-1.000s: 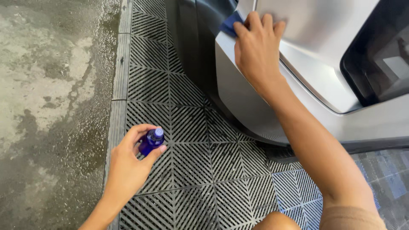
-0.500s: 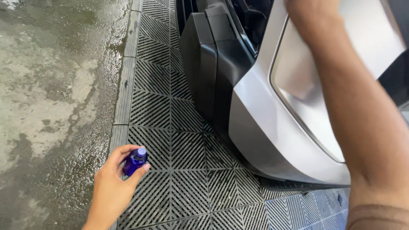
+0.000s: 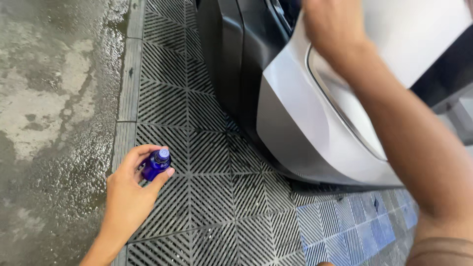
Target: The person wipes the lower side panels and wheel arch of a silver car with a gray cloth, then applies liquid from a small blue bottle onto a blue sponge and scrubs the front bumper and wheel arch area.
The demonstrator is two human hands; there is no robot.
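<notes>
My left hand [image 3: 130,197] is low at the left. Its fingers are closed round a small blue bottle [image 3: 155,164] with a pale cap, held upright just above the grated floor. My right hand [image 3: 332,29] reaches up to the top of the view and presses on the silver car body panel [image 3: 300,128]. The fingertips run off the top edge. A sliver of a dark blue cloth [image 3: 294,6] shows beside that hand. My right forearm crosses the panel down to the lower right corner.
A dark bumper section [image 3: 231,54] of the car stands left of the silver panel. Black slatted floor tiles [image 3: 207,197] lie under the car and my hands. Wet concrete [image 3: 54,98] borders them on the left, past a grey kerb strip.
The view has swung so that the car fills the upper right. My right hand has moved up the silver panel to the top edge. My left hand still holds the bottle in much the same place.
</notes>
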